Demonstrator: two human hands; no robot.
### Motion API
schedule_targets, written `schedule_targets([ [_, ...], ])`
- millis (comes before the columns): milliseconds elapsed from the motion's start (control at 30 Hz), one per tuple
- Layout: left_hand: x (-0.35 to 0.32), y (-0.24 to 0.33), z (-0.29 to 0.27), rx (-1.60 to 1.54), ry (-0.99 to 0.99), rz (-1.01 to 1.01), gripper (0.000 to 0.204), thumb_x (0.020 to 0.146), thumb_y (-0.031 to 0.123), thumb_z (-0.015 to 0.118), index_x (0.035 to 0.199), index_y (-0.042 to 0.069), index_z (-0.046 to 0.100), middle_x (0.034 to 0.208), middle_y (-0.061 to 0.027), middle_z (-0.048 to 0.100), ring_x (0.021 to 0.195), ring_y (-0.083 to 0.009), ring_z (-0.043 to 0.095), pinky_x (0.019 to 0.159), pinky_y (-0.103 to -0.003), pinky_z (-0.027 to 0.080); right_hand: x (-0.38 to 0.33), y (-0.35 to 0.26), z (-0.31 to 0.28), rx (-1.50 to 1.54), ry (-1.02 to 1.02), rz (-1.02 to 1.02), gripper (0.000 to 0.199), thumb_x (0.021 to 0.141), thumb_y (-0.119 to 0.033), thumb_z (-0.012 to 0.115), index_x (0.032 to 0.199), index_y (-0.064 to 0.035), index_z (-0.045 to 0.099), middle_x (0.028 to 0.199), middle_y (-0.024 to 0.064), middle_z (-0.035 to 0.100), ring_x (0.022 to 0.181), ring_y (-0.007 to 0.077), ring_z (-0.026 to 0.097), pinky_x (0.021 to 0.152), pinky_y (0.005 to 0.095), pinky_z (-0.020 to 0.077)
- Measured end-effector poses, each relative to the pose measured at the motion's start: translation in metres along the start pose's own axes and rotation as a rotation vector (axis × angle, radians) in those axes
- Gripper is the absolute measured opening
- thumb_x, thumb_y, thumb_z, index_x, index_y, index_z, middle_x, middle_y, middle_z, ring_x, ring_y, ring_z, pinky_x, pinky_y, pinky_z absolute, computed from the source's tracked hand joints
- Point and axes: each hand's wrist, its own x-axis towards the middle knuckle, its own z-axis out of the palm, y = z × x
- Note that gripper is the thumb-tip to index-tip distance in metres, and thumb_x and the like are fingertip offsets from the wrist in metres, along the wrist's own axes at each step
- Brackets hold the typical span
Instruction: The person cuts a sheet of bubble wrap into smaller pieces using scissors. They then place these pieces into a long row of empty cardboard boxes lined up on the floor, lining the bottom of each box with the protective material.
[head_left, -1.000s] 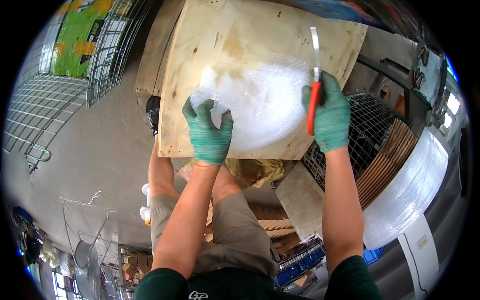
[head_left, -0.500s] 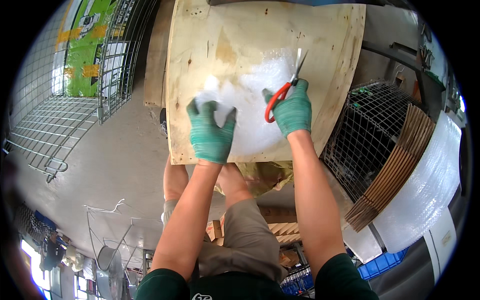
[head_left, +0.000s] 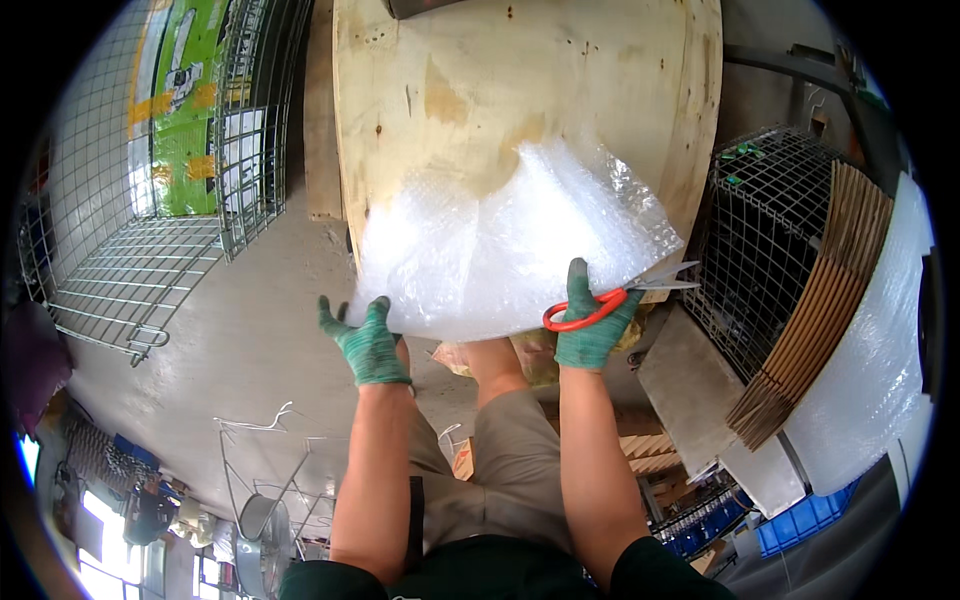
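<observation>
A sheet of clear bubble wrap (head_left: 510, 245) lies on a plywood board (head_left: 480, 90) and hangs over its near edge. My left hand (head_left: 365, 340), in a green glove, grips the sheet's lower left corner. My right hand (head_left: 592, 320), also gloved in green, holds scissors (head_left: 615, 300) with red-orange handles at the sheet's lower right edge. The blades point right and lie nearly closed at the board's edge.
Wire mesh panels (head_left: 140, 270) and a green printed box (head_left: 185, 110) stand to the left on the concrete floor (head_left: 230, 370). To the right sit a wire cage (head_left: 770, 230), stacked cardboard sheets (head_left: 820, 310) and a big bubble wrap roll (head_left: 880, 350). Blue crates (head_left: 790, 525) lie lower right.
Both hands have drawn back toward me to the board's near edge. The scissors swung from pointing up over the sheet to pointing right at its lower right edge. The left hand now grips the corner.
</observation>
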Motion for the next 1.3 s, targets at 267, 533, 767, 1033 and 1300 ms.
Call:
schedule_targets([
  [267,-0.035,0.097,0.046,1.282,-1.07,1.58,0.073,0.062,0.005,0.065,0.135,0.017,0.064,0.155,-0.0205,0.041,0.148,-0.0512,0.026,0.119,-0.067,0.014,0.014,-0.017,0.006,-0.032,-0.133,0.02,0.076,0.077,0.005,0.08,0.14,-0.0033,0.039,0.134,0.0109,0.053,0.116,0.0222,0.055,0.102,0.0369,0.0473],
  [533,-0.037,0.061,0.116,1.773,-1.256,1.09,0.119,0.065,0.067,0.081,0.158,0.015,0.029,0.162,-0.0173,0.03,0.147,-0.0467,0.028,0.117,-0.063,0.026,0.074,-0.012,0.019,0.308,0.175,0.181,0.046,0.083,-0.014,0.082,0.118,-0.0036,0.055,0.112,0.0071,0.062,0.092,0.019,0.06,0.078,0.0351,0.0518],
  [767,-0.005,0.057,0.101,1.329,-1.179,1.27,0.105,0.061,0.055,0.089,0.148,0.013,0.048,0.158,-0.0138,0.038,0.152,-0.0405,0.023,0.121,-0.061,0.017,0.089,0.037,0.012,0.24,0.114,0.177,0.045,0.081,-0.016,0.083,0.117,-0.0064,0.057,0.11,0.0035,0.061,0.088,0.017,0.057,0.074,0.0342,0.0499],
  [1033,0.028,0.075,0.093,1.28,-1.07,1.24,0.058,0.076,0.025,0.086,0.126,0.008,0.062,0.126,-0.0181,0.058,0.116,-0.0378,0.059,0.096,-0.044,0.051,0.105,0.056,-0.009,0.136,0.055,0.141,0.05,0.083,-0.017,0.082,0.124,-0.0047,0.056,0.114,0.004,0.062,0.095,0.0166,0.057,0.076,0.0334,0.05],
  [1300,0.04,0.067,0.068,1.295,-1.284,1.172,0.051,0.084,0.015,0.076,0.129,0.005,0.054,0.127,-0.0186,0.06,0.122,-0.0419,0.054,0.1,-0.048,0.047,0.104,0.06,-0.016,0.4,0.132,0.375,0.048,0.084,-0.013,0.08,0.126,-0.0079,0.057,0.115,0.0051,0.062,0.098,0.02,0.061,0.082,0.0388,0.0543],
])
